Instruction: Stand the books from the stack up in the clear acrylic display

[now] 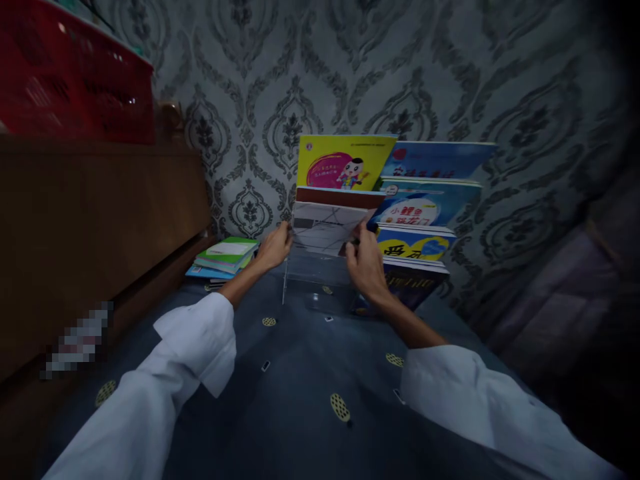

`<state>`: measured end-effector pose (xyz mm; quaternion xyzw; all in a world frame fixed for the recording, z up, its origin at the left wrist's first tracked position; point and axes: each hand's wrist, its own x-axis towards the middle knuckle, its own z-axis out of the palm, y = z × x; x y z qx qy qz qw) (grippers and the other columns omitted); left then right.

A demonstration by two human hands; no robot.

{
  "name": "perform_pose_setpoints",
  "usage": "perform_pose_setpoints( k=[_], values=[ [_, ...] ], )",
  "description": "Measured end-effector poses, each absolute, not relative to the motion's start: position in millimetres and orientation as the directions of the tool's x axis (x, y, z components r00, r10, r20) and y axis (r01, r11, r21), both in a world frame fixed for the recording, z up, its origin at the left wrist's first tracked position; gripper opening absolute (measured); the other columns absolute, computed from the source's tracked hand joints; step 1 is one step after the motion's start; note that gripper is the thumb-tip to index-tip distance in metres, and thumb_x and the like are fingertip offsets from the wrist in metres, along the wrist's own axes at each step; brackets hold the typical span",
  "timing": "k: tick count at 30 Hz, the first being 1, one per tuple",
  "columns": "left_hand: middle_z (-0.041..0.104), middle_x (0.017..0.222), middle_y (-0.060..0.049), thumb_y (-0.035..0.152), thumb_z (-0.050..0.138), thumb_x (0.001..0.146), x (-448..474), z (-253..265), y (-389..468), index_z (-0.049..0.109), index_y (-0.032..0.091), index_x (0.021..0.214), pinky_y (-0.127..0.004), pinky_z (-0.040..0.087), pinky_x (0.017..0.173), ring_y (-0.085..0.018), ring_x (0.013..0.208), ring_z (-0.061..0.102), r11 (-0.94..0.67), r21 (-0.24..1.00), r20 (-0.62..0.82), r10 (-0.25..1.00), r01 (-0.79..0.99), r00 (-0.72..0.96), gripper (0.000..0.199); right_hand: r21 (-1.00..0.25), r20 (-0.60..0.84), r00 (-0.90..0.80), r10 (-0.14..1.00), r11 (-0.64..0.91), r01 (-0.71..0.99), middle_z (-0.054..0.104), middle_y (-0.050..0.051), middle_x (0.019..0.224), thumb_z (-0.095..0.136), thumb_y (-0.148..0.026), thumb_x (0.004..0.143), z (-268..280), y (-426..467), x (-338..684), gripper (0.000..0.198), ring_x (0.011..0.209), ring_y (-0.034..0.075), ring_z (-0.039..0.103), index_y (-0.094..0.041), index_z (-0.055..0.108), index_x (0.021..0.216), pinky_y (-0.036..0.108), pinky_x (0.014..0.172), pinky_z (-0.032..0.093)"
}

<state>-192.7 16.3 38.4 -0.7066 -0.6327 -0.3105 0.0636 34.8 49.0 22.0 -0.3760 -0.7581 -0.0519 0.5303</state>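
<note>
A clear plastic tiered book rack (315,293) stands on dark bedding. Its left column holds a yellow book (345,163) at the back and a brown-red book edge (340,197) lower down. In front of these is a pale grey book (325,227) with thin dark lines on its cover. My left hand (274,245) pinches its left edge, close to the rack's side. My right hand (366,263) is closed at its right edge, fingers curled. The book's lower edge is at the clear front panels; whether it rests there I cannot tell.
In the right column stand blue picture books (425,203), a yellow-and-blue book (415,245) and a dark book (415,283). Several books (227,257) lie stacked at the left. Beyond them are a wooden cabinet (100,227) with a red basket (80,80) on top, and a patterned wall (295,87).
</note>
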Motion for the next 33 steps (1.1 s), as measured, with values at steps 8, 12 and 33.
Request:
perform_pose_setpoints(
  k=[8,12,33],
  values=[
    [0.055,0.137,-0.021,0.016,0.053,0.089,-254,-38,-16,0.053,0.011,0.128,-0.048,0.036,0.111,-0.032,0.135,0.046,0.002,0.165,0.391,0.918,0.986,-0.067,0.039,-0.396,0.806,-0.213,0.552,0.771,0.499,0.055,0.018,0.13,0.043,-0.031,0.095,-6,10,34,0.057,0.119,0.031,0.058,-0.019,0.036,0.15,0.051,0.097,0.052],
    [0.032,0.157,-0.025,0.035,0.053,0.093,-303,-57,-15,0.041,0.011,0.144,-0.06,0.02,0.117,-0.037,0.15,0.021,0.199,0.047,0.316,0.927,0.979,-0.204,0.058,-0.423,0.75,-0.323,0.578,0.793,0.438,0.055,0.016,0.137,0.043,-0.032,0.097,-31,-18,28,0.054,0.123,0.031,0.057,-0.024,0.039,0.15,0.054,0.1,0.051],
    [0.068,0.118,-0.021,0.034,0.043,0.1,-318,-35,-39,0.066,0.011,0.113,-0.042,0.044,0.098,-0.032,0.114,0.063,0.192,-0.061,0.191,0.965,0.979,-0.177,0.035,-0.662,0.422,-0.585,0.693,0.676,0.324,0.06,0.01,0.137,0.042,-0.03,0.098,-118,-76,-14,0.042,0.124,0.026,0.06,-0.026,0.056,0.138,0.051,0.107,0.049]
  ],
)
